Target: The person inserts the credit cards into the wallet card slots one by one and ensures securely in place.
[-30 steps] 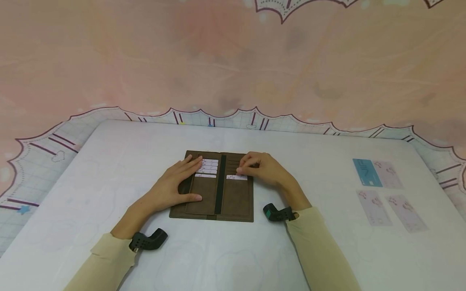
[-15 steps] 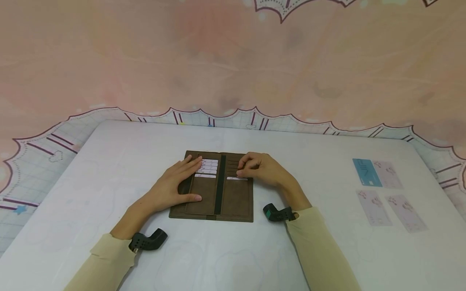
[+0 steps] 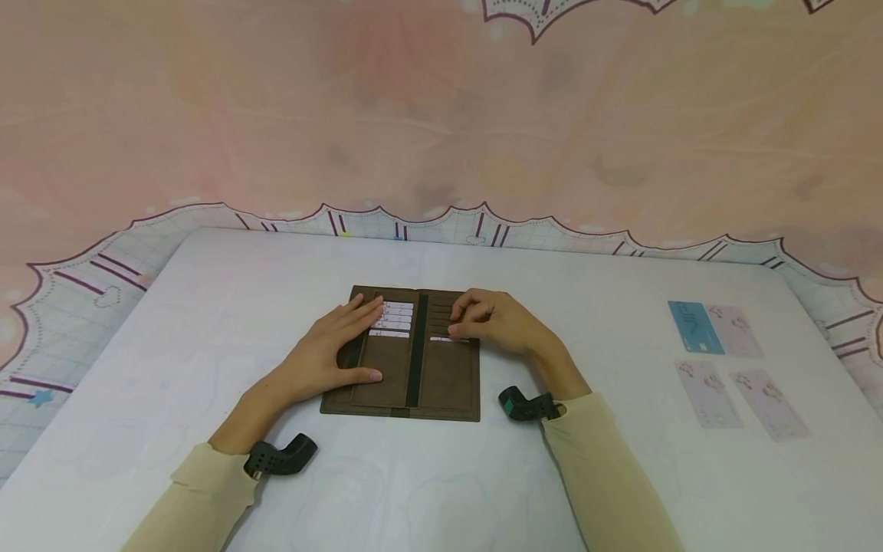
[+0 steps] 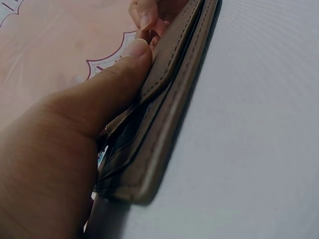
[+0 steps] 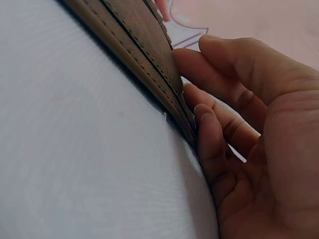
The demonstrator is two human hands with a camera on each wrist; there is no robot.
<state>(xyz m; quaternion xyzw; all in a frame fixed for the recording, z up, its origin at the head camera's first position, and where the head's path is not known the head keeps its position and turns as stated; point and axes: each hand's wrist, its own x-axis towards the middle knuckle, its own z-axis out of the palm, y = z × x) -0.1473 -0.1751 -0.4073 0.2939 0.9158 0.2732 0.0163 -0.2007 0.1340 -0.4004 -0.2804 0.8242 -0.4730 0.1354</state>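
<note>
Head view: your open wallet (image 3: 407,360) lies flat on the white table (image 3: 441,475); your left hand (image 3: 331,349) presses its left half with flat fingers, your right hand (image 3: 500,322) pinches a card (image 3: 448,339) at its right slots.

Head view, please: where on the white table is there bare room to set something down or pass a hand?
Bare stretches lie left of the wallet out to the table edge, behind the wallet, and between the right hand and the loose cards. It is crowded at the wallet, where both hands rest, the left hand flat on it, and in the cards' corner.
</note>
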